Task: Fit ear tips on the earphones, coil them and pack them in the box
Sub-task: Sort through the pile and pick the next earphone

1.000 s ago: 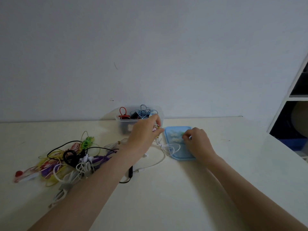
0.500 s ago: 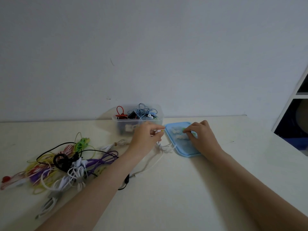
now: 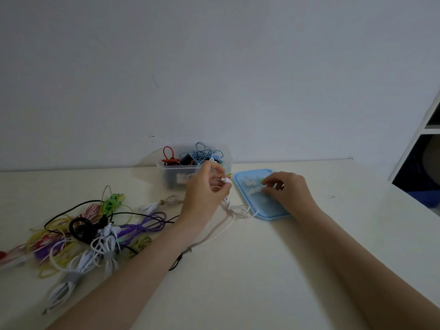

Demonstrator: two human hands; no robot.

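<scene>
Many tangled earphones (image 3: 90, 232) on table (image 3: 238, 270)

Plain indoor room, likely home or small workroom. Bare white wall (image 3: 214, 67) with few scuffs behind pale surface (image 3: 262, 270). White open shelving unit (image 3: 426, 129) at right edge, dark compartments. Tangled coloured earphone cables (image 3: 83, 232) and clear plastic box (image 3: 192, 167) on surface.
</scene>
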